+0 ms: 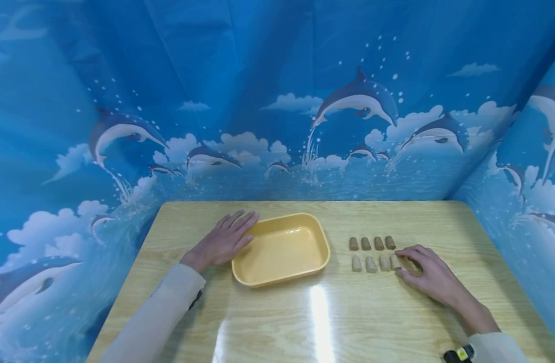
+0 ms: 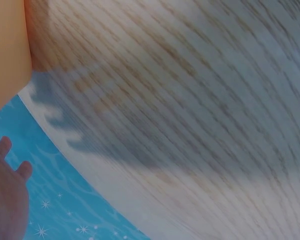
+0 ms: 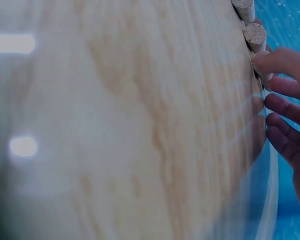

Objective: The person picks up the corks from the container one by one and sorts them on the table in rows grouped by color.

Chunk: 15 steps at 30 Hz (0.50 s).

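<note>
My left hand (image 1: 225, 239) lies with straight fingers at the left rim of a yellow plastic tray (image 1: 284, 249), its thumb reaching over the edge. Nothing lies inside the tray. Right of it stand two rows of corks: several dark brown ones (image 1: 366, 244) behind, several pale ones (image 1: 371, 264) in front. At the right end of the pale row, my right hand (image 1: 429, 275) pinches the last pale cork (image 1: 395, 261) between thumb and index finger. The right wrist view shows the thumb on that cork, beside another pale cork (image 3: 255, 36).
Everything stands on a light wood-grain table (image 1: 364, 317) with glossy light reflections. A blue dolphin-print curtain (image 1: 268, 101) hangs behind the far edge and along both sides. A dark wrist strap with a yellow tag (image 1: 461, 353) shows at the right sleeve.
</note>
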Each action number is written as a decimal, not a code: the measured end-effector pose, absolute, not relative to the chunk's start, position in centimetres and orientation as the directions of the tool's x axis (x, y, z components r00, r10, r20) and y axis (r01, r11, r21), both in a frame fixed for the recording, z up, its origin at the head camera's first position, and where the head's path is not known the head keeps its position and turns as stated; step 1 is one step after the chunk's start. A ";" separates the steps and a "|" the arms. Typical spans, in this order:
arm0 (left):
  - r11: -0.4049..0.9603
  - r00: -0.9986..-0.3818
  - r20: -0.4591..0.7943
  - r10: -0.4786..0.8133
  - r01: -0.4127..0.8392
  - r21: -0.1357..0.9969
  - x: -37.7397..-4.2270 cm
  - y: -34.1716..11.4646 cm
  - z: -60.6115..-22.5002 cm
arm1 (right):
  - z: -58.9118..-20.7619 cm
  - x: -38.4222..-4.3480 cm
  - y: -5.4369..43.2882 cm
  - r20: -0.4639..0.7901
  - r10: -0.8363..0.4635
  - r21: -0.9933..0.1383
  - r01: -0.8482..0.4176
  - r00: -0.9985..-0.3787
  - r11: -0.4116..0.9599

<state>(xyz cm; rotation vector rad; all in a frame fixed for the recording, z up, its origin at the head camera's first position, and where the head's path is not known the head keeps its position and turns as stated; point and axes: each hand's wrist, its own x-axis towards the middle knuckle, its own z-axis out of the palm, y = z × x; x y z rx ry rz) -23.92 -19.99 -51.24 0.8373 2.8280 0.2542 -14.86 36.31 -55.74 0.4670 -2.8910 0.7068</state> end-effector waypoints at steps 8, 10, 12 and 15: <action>0.830 -0.825 -0.128 0.550 0.524 0.194 -24.0 -20.0 -50.9 | -54.9 -15.0 36.6 0.159 -0.240 -0.463 -0.287 -0.958 0.839; 0.829 -0.824 -0.131 0.552 0.524 0.195 -24.0 -20.1 -50.9 | -54.6 -15.1 36.7 0.180 -0.230 -0.456 -0.288 -0.956 0.842; 0.828 -0.823 -0.135 0.552 0.523 0.201 -24.0 -20.2 -50.8 | -54.3 -15.3 36.8 0.200 -0.222 -0.455 -0.291 -0.954 0.841; 0.833 -0.828 -0.138 0.543 0.512 0.210 -23.9 -20.3 -50.7 | -53.9 -15.8 36.8 0.239 -0.216 -0.452 -0.305 -0.947 0.838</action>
